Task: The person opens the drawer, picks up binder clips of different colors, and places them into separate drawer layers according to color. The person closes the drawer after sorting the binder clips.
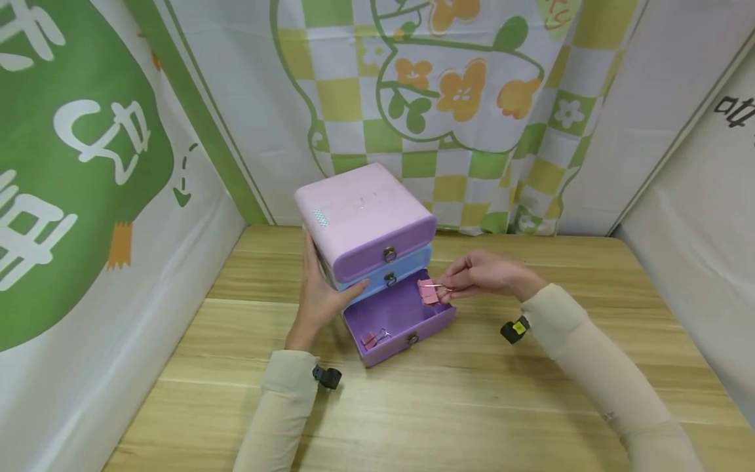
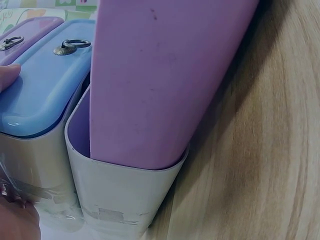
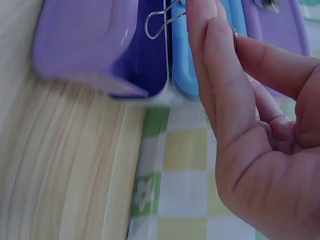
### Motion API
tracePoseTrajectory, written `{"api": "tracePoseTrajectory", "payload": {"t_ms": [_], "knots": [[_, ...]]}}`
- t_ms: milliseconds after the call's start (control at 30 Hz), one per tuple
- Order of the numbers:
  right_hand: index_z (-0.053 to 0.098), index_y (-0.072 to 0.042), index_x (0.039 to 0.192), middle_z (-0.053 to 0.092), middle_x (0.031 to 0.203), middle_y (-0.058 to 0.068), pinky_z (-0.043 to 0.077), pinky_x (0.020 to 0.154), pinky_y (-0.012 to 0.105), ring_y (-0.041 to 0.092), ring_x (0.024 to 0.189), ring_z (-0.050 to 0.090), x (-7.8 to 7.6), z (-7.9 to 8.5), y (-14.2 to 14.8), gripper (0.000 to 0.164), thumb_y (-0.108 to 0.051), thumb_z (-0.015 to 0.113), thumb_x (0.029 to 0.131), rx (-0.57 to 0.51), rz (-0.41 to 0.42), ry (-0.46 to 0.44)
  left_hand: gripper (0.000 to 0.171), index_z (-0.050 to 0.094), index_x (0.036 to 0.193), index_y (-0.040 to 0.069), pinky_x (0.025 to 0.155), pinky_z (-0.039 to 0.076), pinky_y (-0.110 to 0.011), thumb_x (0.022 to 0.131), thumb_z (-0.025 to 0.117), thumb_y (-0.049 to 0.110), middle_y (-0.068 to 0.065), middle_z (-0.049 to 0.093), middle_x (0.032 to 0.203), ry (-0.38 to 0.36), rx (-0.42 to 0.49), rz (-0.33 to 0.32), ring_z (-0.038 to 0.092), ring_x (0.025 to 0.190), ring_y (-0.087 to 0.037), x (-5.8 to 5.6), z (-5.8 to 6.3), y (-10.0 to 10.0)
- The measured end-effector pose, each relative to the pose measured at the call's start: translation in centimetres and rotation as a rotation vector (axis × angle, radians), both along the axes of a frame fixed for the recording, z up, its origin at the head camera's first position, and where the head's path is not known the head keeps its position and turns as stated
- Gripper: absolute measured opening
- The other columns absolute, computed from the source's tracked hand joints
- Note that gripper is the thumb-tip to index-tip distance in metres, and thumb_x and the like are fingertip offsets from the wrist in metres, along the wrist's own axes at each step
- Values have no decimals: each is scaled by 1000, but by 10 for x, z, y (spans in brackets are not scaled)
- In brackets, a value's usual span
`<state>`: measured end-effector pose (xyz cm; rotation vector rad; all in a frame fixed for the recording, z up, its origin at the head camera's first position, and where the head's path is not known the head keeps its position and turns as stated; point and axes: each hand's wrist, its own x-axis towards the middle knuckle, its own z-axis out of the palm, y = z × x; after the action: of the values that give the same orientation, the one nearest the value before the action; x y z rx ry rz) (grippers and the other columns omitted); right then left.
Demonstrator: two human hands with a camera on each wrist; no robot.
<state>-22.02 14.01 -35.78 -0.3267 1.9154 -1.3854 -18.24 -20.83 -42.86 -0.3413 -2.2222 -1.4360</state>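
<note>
A small drawer cabinet (image 1: 362,203) with a pink top stands on the table, its bottom purple drawer (image 1: 433,322) pulled out. My left hand (image 1: 321,295) rests along the cabinet's left side with its thumb on the front of the blue drawer (image 2: 45,85); its fingers are partly hidden. Over the right end of the open drawer, my right hand (image 1: 480,274) pinches a pink binder clip (image 1: 428,292) by its wire handles. A wire loop (image 3: 154,26) of this clip shows in the right wrist view. Another pink binder clip (image 1: 369,340) lies in the drawer's front left corner.
The cabinet's purple top drawer (image 1: 386,252) is closed, with a metal ring pull. A wooden table (image 1: 472,406) lies underneath. Behind stands a green and yellow checkered curtain (image 1: 460,177), and a printed cloth wall (image 1: 194,216) runs along the left.
</note>
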Motion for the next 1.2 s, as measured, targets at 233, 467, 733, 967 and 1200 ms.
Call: {"api": "tracePoseTrajectory", "payload": {"t_ms": [233, 467, 733, 967, 1200], "knots": [[68, 12, 127, 81, 106, 13, 62, 102, 43, 17, 93, 79, -1, -3, -36, 28, -3, 60, 105, 48, 90, 27, 151, -8, 171, 22, 135, 16, -60, 67, 101, 27, 4, -5, 180, 1, 19, -3, 7, 167, -27, -1, -2, 2], [72, 11, 119, 80, 103, 17, 66, 94, 39, 18, 89, 79, -1, -12, -57, 24, -1, 58, 104, 96, 142, 62, 151, -9, 170, 27, 135, 18, -58, 67, 102, 28, 6, -3, 179, 12, 24, -9, 10, 166, -24, -1, -2, 2], [76, 9, 113, 81, 99, 18, 67, 87, 34, 18, 84, 80, 7, -25, -81, 20, 1, 62, 101, 148, 155, 91, 149, -10, 170, 27, 135, 17, -59, 69, 99, 35, 7, -4, 179, -21, -8, 13, 9, 167, -25, -1, 0, 0], [77, 10, 111, 81, 97, 20, 68, 84, 33, 20, 84, 80, 12, -37, -99, 19, 2, 63, 100, 178, 215, 140, 150, -9, 171, 21, 135, 18, -55, 69, 100, 34, 5, -4, 180, -25, -13, 20, 10, 166, -24, -1, -1, 0], [81, 3, 108, 82, 96, 15, 68, 82, 30, 19, 86, 80, 14, -39, -111, 17, -3, 67, 100, 220, 284, 193, 149, -9, 171, 19, 135, 17, -55, 69, 100, 30, 7, -4, 179, -16, -6, 18, 10, 166, -23, -1, -1, -1]]}}
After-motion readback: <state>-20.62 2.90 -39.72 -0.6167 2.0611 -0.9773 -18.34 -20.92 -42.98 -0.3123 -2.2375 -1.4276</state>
